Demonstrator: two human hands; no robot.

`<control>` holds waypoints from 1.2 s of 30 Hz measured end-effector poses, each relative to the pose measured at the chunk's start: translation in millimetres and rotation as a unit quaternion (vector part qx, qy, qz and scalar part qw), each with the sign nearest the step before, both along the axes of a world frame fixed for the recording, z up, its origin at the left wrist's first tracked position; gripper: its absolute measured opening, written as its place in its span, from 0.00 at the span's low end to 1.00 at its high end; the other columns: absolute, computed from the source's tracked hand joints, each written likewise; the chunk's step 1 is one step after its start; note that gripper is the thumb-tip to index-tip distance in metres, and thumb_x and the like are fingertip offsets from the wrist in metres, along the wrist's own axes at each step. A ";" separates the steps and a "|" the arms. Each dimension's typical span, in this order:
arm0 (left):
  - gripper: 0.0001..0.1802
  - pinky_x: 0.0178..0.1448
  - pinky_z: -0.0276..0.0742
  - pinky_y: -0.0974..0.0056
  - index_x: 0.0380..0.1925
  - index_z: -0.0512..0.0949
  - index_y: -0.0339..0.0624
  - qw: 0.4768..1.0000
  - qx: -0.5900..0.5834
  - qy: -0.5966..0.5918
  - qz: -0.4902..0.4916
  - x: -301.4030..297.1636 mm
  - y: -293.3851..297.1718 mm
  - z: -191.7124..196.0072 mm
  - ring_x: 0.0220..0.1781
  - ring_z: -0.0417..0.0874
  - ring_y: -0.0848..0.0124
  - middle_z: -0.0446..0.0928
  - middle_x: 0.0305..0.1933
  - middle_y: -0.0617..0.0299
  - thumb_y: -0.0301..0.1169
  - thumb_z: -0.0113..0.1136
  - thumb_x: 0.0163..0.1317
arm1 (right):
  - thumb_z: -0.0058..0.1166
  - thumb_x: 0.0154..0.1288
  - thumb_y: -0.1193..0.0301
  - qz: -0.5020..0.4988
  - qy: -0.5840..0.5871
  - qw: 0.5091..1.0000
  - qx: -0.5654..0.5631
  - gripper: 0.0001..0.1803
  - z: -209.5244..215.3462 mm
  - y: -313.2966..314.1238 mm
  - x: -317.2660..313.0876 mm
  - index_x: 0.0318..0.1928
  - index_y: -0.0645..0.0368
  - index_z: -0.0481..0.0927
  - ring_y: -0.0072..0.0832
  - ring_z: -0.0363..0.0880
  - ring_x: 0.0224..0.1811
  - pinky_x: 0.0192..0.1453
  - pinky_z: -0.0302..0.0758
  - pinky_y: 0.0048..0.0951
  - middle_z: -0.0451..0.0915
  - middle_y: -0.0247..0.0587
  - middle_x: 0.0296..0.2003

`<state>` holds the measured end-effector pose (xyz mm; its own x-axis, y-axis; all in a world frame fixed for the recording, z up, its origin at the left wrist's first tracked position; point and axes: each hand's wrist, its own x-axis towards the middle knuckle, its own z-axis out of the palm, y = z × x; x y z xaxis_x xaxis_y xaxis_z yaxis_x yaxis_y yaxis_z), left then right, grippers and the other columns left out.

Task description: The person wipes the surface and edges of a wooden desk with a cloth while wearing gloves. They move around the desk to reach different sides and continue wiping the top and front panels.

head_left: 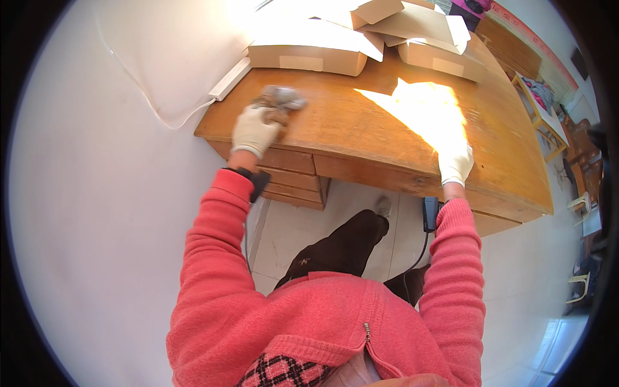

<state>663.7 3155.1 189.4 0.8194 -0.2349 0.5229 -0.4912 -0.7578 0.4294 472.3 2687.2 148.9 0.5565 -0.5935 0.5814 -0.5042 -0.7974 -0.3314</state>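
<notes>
Wiping a wooden surface (361, 138) with a grey rag (278, 99).
At ten o'clock, the gloved left hand (255, 131) has its fingers clamped on the rag, pressed against the surface near its left corner. Cardboard boxes (308, 51) sit at twelve o'clock by the far edge. At three o'clock, the gloved right hand (455, 161) rests flat on the near edge, fingers together, just below a bright sun patch (422, 106).

Three flat tan cardboard boxes (308, 51) along the wooden desk's (361, 129) far edge, each seemingly bearing a pale blank label.
</notes>
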 end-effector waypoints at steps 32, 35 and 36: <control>0.10 0.55 0.84 0.46 0.35 0.90 0.54 0.952 -0.011 -0.008 -0.305 -115.9 -232.6 2.8 0.49 0.85 0.46 0.85 0.45 0.53 0.40 0.71 0.54 | 0.63 0.64 0.62 -0.002 -0.043 0.999 -0.014 0.12 10.9 13.2 -0.1 0.42 0.55 0.89 0.49 0.88 0.48 0.55 0.83 0.48 0.90 0.50 0.42; 0.11 0.55 0.84 0.46 0.37 0.91 0.53 0.949 -0.006 0.010 -0.315 -103.8 -219.7 6.0 0.48 0.85 0.46 0.84 0.44 0.53 0.40 0.71 0.54 | 0.63 0.64 0.62 0.005 -0.035 0.999 -0.003 0.12 10.1 10.3 -1.2 0.42 0.54 0.89 0.49 0.87 0.48 0.55 0.83 0.48 0.90 0.49 0.42; 0.12 0.56 0.84 0.46 0.38 0.91 0.53 0.949 -0.005 0.003 -0.314 -97.8 -212.5 6.7 0.50 0.85 0.46 0.85 0.46 0.52 0.41 0.72 0.54 | 0.63 0.64 0.63 0.002 -0.026 1.000 -0.006 0.12 9.8 9.4 -1.5 0.42 0.54 0.89 0.49 0.87 0.48 0.55 0.83 0.48 0.90 0.48 0.42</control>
<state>565.9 2942.6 196.2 0.5226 -0.6727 0.5238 -0.8423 -0.3124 0.4392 470.8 2696.6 158.6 0.5283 -0.5843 0.6160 -0.4830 -0.8035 -0.3480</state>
